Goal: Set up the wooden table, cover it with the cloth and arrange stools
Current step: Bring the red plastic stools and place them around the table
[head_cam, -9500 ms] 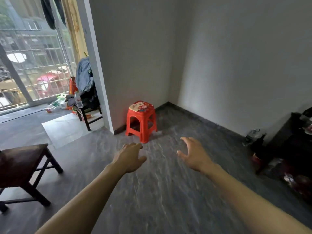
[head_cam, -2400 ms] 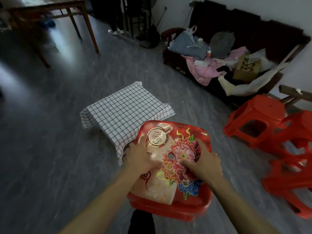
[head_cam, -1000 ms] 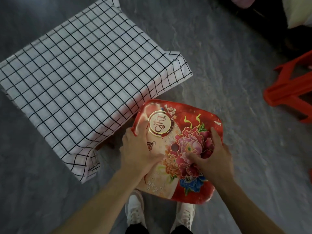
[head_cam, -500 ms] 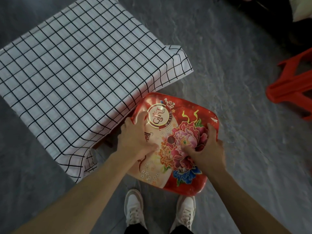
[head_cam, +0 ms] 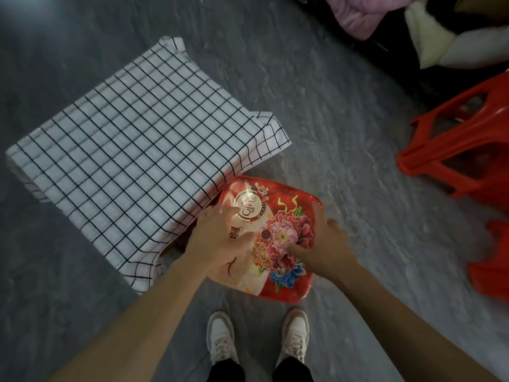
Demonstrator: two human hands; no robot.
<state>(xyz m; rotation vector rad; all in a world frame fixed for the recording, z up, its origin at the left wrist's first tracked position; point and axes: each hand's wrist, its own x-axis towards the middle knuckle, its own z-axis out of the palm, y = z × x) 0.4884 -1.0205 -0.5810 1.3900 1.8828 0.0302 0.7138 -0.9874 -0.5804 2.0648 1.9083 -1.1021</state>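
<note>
A low table draped in a white cloth with a black grid [head_cam: 137, 166] stands on the grey floor at the left. Right beside its near right edge is a red plastic stool with a flower-printed seat [head_cam: 286, 213], seen from above. My left hand [head_cam: 217, 238] grips the seat's left edge, fingers curled over the rim next to the cloth. My right hand [head_cam: 327, 244] grips the seat's right side, thumb lying on the flower print. The stool's legs are hidden under the seat. A sliver of brown table shows beneath the cloth near my left wrist.
More red stools [head_cam: 462, 144] lie tipped at the right, another red piece [head_cam: 493, 260] below them. A dark sofa with pink and white fabrics [head_cam: 424, 31] fills the top right. My two white shoes [head_cam: 259, 337] stand just behind the held stool.
I have carried the stool from across the room to the covered table. Over the last second it slid a little further against the table's edge, both hands keeping their grip.
</note>
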